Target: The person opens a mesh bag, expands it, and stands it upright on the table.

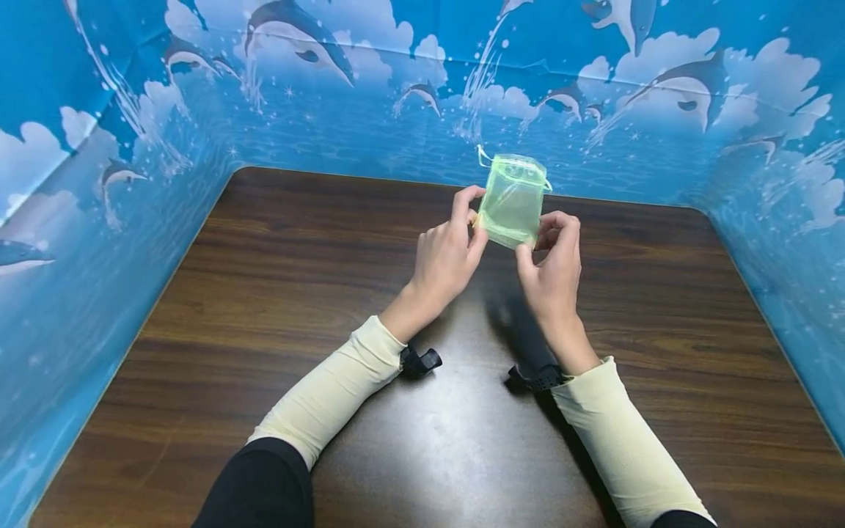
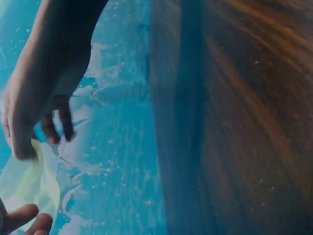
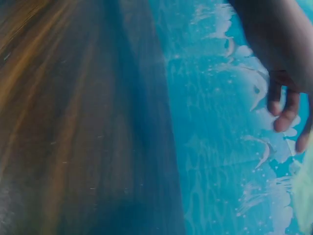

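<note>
A small, see-through green drawstring pouch is held upright in the air above the dark wooden table. My left hand pinches its lower left edge between thumb and fingers. My right hand pinches its lower right corner. The pouch's gathered mouth with pale cords points up. In the left wrist view the pouch shows as a pale green blur below the left hand. The right wrist view catches the curled fingers and a sliver of the pouch at the frame's right edge.
Blue walls printed with dolphins and clouds enclose the table on the left, back and right. Both forearms wear cream sleeves, with black wrist straps near the table surface.
</note>
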Available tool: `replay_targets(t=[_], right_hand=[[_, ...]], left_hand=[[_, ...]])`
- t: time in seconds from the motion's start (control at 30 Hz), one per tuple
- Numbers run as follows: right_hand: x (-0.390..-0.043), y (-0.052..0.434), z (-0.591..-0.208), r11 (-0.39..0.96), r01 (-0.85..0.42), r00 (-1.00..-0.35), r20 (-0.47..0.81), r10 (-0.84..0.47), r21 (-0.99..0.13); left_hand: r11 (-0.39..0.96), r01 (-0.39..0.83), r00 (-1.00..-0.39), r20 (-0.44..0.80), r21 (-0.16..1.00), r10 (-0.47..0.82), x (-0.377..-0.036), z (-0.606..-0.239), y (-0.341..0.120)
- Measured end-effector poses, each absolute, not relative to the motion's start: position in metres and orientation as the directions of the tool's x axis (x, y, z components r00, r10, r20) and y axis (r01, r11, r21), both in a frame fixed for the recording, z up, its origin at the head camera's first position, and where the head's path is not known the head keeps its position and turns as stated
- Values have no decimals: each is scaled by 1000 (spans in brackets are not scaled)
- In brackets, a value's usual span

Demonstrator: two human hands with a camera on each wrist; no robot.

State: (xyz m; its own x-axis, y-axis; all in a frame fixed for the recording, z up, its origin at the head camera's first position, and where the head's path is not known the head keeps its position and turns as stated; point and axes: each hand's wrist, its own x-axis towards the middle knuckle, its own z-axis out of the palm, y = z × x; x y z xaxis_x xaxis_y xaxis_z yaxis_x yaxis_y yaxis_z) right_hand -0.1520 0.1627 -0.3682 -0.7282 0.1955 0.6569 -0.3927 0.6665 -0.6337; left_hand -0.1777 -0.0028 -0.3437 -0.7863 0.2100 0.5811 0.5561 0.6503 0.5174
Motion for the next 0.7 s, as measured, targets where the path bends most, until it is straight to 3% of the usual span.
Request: replay_targets(t=[0.13, 0.23, 0.43, 0.6, 0.7], right_hand=[[-155, 172, -366, 632, -274, -855, 484, 186, -725], [-158, 179, -368, 628, -300, -864, 483, 138, -717], [-158, 183, -367, 709, -384, -732, 663, 157, -592], [-155, 180, -366, 812, -427, -584, 807, 88, -398], [-154, 180, -366, 817, -491, -534, 845, -8, -303]], left_hand=[[625, 590, -763, 605, 511, 227, -176, -348, 1], [609, 620, -739, 629, 494, 242, -175, -350, 4], [640, 605, -732, 647, 474, 212, -175, -353, 6], [704, 492, -816, 554, 512, 167, -180, -358, 5], [712, 432, -873, 454, 554, 177, -182, -359, 4]])
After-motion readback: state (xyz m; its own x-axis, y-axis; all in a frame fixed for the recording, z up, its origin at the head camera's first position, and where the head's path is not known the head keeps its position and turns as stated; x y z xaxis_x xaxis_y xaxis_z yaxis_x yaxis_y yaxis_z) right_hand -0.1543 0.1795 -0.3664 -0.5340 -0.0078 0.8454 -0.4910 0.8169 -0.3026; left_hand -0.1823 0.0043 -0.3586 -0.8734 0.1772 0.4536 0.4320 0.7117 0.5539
